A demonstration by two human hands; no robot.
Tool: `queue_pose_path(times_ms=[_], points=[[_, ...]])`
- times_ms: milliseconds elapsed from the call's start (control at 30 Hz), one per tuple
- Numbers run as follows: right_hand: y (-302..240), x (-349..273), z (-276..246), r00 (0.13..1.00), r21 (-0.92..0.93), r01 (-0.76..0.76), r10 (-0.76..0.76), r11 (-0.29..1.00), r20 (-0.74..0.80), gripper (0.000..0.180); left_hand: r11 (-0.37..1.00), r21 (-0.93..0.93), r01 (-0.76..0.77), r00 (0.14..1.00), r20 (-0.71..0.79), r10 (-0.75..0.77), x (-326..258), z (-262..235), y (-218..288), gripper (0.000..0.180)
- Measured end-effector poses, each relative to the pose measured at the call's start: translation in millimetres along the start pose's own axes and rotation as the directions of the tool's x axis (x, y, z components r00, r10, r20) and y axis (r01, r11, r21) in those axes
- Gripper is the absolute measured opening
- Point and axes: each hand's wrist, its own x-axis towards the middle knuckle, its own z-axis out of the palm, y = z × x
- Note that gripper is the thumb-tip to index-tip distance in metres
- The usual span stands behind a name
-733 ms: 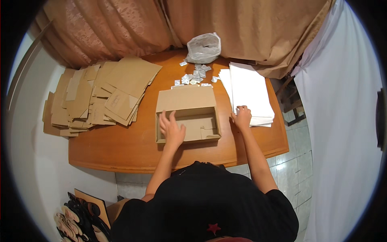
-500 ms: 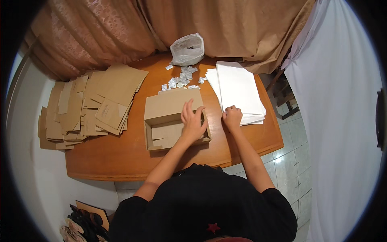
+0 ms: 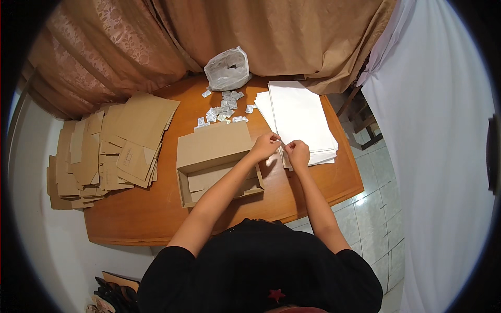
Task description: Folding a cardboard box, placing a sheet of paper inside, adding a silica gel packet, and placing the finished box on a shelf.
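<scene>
Cardboard box (image 3: 216,161), brown, sits open near the middle of the wooden table (image 3: 313,188), its lid flap laid back toward the far side, w/ folded card inserts lying inside. I see both hands just right of the box, at the near left corner of the white paper stack (image 3: 300,117). Left hand (image 3: 265,146) has its forearm crossing over the box's right end; fingers curled in, pinching at the stack's corner edge. Right hand (image 3: 298,152) is just beside it, thumb & fingers also closed in a pinch on the same corner. Hands nearly touch each other; I can't tell whether they've got one sheet or several, too small to see. Stack itself lies flat along the table's right side, sheets slightly fanned at the near end. Beyond the box, toward the curtain (image 3: 271,36), small white sachets (image 3: 222,110) lie scattered loose on the tabletop, and behind them stands a clear plastic bag (image 3: 227,69), mouth open, crumpled. Left part of the table carries flat cardboard blanks (image 3: 112,146) in overlapping piles, well apart from both hands. Right of the table hangs a white sheet (image 3: 438,135), w/ tiled floor (image 3: 370,229) showing below the table edge. My view is straight down over the person's black shirt (image 3: 261,271).
</scene>
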Motion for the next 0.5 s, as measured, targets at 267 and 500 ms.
queue_pose_path(times_ms=[267, 500], points=[[11.3, 4.8, -8.8, 0.995, 0.203, 0.094, -0.1, 0.975, 0.017, 0.008, 0.843, -0.301, 0.446, 0.895, 0.143, -0.423, 37.3, 25.2, -16.2, 0.026], [17.3, -12.9, -9.4, 0.994, 0.356, -0.014, -0.025, 0.934, 0.106, 0.019, 0.839, -0.251, 0.482, 0.875, 0.098, -0.473, 35.0, 38.6, -31.3, 0.028]])
